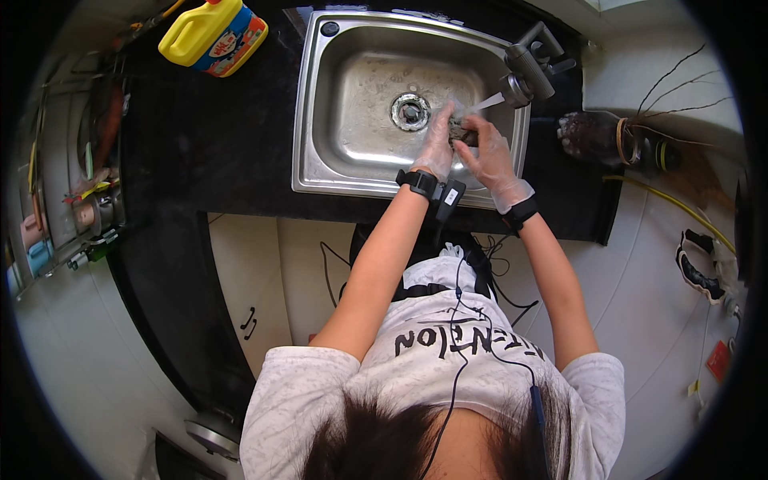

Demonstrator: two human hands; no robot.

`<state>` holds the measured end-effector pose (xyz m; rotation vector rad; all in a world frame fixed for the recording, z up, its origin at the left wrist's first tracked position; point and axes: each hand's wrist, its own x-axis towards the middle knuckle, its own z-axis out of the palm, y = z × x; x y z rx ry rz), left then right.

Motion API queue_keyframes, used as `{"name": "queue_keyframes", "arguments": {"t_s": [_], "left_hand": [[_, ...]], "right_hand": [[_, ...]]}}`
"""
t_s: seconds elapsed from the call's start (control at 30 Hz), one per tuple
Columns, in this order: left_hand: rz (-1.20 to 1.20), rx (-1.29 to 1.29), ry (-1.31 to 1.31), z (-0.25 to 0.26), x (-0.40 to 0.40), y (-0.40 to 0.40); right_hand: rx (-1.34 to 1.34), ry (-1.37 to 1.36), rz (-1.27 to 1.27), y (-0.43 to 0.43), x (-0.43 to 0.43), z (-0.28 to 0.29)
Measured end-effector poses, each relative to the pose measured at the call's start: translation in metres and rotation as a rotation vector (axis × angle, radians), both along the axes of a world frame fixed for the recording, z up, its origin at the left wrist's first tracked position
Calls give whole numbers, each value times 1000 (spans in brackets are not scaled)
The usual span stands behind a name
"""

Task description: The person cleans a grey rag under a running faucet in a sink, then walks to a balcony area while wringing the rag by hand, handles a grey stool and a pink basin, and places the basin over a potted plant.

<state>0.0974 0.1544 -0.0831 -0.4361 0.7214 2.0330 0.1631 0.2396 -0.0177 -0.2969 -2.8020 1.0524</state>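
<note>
My left hand (439,143) and my right hand (491,153), both in clear disposable gloves, are over the right half of a stainless steel sink (366,144). Between them they hold a small, mottled grey-brown object (462,137); fingers cover much of it, and I cannot tell what it is. The left palm lies along its left side, while the right fingers curve around it from the right. A stream of water (489,102) runs from the grey faucet (517,90) onto the left fingertips and the object. The drain strainer (411,112) lies left of my hands.
A yellow jug of cleaner (213,39) stands on the black countertop (174,138) left of the sink. Right of the faucet are a dark plastic bottle (591,138) and thin twigs (675,78). A rack (72,240) with utensils hangs at far left. Cables (504,300) dangle by my waist.
</note>
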Motion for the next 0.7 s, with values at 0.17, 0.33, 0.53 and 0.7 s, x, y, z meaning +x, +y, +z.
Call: {"name": "queue_keyframes", "arguments": {"t_s": [0.17,0.33,0.53,0.7], "left_hand": [[143,89,35,1,14,3],[197,119,-73,20,3,7],[199,288,89,-13,-5,12],[147,125,-87,-11,-7,4]], "right_hand": [[-26,93,-385,13,-7,-46],[-1240,-177,-653,19,-12,-27],[-1243,-342,-652,4,-16,5],[-1156,-137,-536,20,-9,-14]]}}
